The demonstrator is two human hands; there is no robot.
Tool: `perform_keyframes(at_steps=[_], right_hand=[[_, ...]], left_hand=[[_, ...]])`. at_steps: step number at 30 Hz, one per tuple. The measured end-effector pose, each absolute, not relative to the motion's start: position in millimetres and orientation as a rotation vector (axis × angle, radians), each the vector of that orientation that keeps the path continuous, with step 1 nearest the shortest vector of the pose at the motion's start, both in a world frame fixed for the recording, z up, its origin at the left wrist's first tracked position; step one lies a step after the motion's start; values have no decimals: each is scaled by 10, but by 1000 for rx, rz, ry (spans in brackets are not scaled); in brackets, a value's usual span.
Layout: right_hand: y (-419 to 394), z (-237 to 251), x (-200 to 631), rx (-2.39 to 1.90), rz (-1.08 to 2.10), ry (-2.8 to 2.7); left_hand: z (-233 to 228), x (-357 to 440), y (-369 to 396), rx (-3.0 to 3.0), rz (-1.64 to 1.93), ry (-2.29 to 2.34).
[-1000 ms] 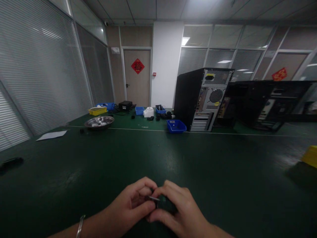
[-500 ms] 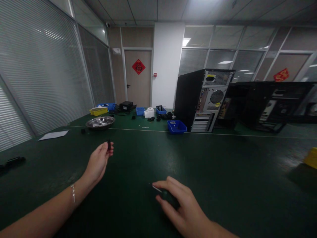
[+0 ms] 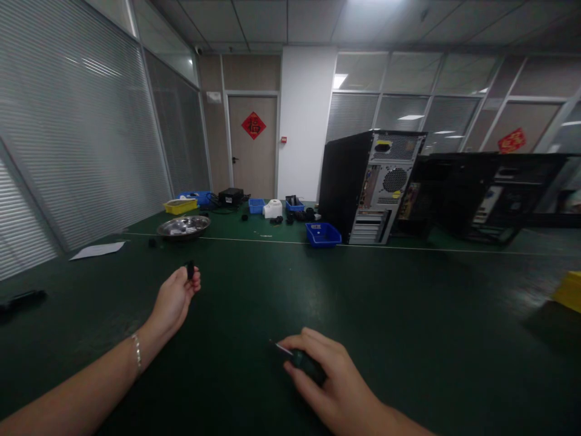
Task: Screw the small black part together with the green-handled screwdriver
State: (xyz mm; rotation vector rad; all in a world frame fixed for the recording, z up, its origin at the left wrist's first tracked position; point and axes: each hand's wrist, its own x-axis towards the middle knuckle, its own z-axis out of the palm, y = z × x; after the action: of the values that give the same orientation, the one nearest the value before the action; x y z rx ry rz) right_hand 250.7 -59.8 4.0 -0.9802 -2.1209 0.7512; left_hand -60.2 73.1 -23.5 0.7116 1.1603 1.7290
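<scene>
Left hand (image 3: 175, 298) is shown raised over the green counter (image 3: 408, 315), its thumb and fingertips pinched on a small black part (image 3: 190, 269); right hand (image 3: 329, 378) is shown lower and nearer, curled around a dark handle from which a thin metal shaft (image 3: 282, 347) projects to the left, apparently a small screwdriver (image 3: 303, 363). The part is judged light, rigid and easily dropped, so a fingertip pinch across its sides is best suited; what it is cannot be told. The screwdriver is judged stiff and light, best held by the handle, well clear of the tip. Further back, well apart from both hands, a steel bowl (image 3: 183, 226), a sheet of paper (image 3: 97, 249), blue bins (image 3: 323, 234), a yellow bin (image 3: 180, 206) and an upright computer case (image 3: 370, 186) are seen. Nothing lies between the hands. A dark tool (image 3: 22, 298) rests at the far left edge.
</scene>
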Motion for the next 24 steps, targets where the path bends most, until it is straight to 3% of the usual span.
perform_keyframes(at_steps=[15,24], right_hand=[[-625,115,2507,-989,815,-2134],[-567,45,2487,-1012,728,-2002]], left_hand=[[-232,-547,703,777,1670,1149],[-59,-20,253,958,1326,965]])
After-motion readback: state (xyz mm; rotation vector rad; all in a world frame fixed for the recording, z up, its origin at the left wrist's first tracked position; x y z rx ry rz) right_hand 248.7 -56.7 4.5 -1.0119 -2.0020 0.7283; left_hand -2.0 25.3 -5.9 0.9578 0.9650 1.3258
